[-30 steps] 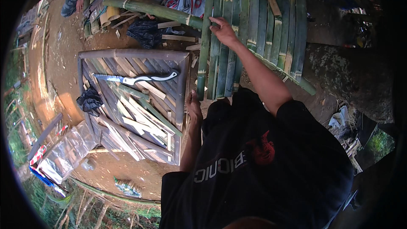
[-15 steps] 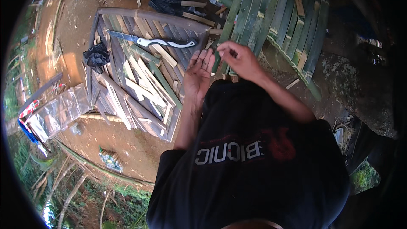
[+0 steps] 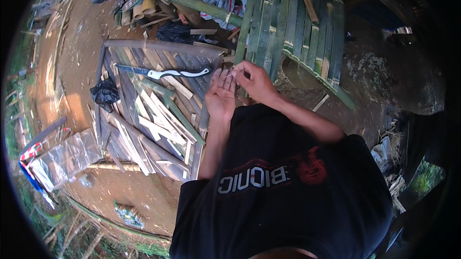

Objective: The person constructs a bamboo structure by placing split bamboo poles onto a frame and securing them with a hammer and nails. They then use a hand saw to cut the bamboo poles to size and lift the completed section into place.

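The left hand point(image 3: 221, 96) is open, palm up, fingers spread, held over the right edge of a woven bamboo panel point(image 3: 144, 57) lying on the dirt. The right hand point(image 3: 257, 82) is half closed, its fingertips pinching something small and pale at the left fingertips; what it is cannot be told. A knife point(image 3: 165, 72) with a white handle lies across the panel's upper part, near the left hand but apart from it. Loose bamboo strips point(image 3: 158, 115) crowd the panel's middle, and a black bag point(image 3: 104, 93) sits at its left edge. A slatted bamboo mat point(image 3: 293, 24) lies just beyond the right hand. A green pole point(image 3: 192, 2) crosses above the panel. Bare dirt point(image 3: 72, 67) lies along the panel's left side.
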Demonstrator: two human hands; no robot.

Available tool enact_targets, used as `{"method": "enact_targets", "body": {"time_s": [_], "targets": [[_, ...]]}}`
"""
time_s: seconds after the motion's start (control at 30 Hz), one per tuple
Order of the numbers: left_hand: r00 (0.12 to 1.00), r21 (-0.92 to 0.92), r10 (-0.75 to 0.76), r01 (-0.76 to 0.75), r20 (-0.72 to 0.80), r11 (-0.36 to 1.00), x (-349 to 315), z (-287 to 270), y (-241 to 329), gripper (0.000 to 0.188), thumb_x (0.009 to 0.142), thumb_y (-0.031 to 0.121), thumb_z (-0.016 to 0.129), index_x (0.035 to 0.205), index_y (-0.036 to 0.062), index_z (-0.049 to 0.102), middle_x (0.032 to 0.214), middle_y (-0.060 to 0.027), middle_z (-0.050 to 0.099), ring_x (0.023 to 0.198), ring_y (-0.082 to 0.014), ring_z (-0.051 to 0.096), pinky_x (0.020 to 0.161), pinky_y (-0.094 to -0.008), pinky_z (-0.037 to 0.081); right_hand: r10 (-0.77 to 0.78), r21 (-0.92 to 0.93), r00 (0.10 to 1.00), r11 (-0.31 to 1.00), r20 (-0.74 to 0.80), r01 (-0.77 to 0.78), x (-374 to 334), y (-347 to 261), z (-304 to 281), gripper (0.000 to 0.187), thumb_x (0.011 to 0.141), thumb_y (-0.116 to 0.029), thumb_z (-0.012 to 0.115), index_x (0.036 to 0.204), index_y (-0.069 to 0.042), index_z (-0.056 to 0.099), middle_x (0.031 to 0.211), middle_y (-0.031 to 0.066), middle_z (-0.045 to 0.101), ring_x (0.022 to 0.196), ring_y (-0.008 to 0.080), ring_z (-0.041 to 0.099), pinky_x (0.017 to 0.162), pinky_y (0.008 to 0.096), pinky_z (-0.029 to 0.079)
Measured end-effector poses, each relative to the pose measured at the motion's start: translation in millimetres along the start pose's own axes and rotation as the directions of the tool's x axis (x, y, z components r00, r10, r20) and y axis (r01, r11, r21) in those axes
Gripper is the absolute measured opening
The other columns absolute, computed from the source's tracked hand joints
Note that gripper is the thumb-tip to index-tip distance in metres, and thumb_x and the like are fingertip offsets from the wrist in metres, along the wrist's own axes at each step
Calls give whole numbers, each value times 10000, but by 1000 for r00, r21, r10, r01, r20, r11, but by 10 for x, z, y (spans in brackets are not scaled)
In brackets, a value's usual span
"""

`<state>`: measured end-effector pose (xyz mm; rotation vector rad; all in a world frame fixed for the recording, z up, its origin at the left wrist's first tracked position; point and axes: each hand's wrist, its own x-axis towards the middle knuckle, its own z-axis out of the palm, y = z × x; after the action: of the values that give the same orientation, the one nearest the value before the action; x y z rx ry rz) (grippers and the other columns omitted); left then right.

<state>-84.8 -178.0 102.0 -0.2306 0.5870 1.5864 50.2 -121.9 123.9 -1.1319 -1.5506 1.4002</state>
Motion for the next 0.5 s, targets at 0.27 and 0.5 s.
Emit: {"method": "enact_targets", "body": {"time_s": [0.27,0.5], "targets": [[984,495,171,-173,50,851,16,143,-450,161,944,110,597,1081,26,588,908,-46,610,781,-135,566,735,-265,471,517,531,849,692,109,-489,-23,-36,-247,192,965,-225,596,880,-52,588,677,-7,586,570,67,523,523,218,420],[976,458,218,-184,-21,870,174,369,-635,96,929,89,626,992,21,599,784,-52,607,613,-126,533,516,-269,438,511,523,830,655,226,-546,61,124,-395,199,973,-245,585,861,-80,583,685,-15,575,591,68,517,537,222,415]]}}
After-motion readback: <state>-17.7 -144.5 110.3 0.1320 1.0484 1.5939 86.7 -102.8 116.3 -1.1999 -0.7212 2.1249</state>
